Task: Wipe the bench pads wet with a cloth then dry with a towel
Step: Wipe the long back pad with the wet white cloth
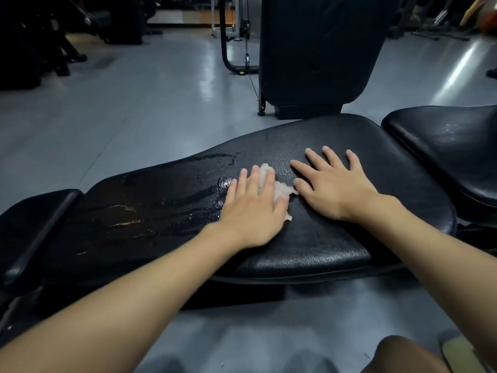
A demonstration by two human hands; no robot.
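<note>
A long black bench pad (309, 238) runs across the view. Its left half glistens with wet streaks (161, 205); its right half looks dull. My left hand (252, 208) lies flat with straight fingers on a small pale cloth (281, 188), pressing it onto the pad near the middle. The cloth shows only between and beside the fingers. Just to the right of it, my right hand (333, 187) rests flat on the pad with its fingers spread, holding nothing. A second black pad (451, 154) sits at the right, and a smaller one (35, 227) at the left end.
An upright black padded machine (317, 49) stands on the grey floor (121, 109) just behind the bench. Dark gym equipment (40, 41) fills the far left. A cable-machine frame (231, 36) stands behind. My knee (403, 356) shows at the bottom right.
</note>
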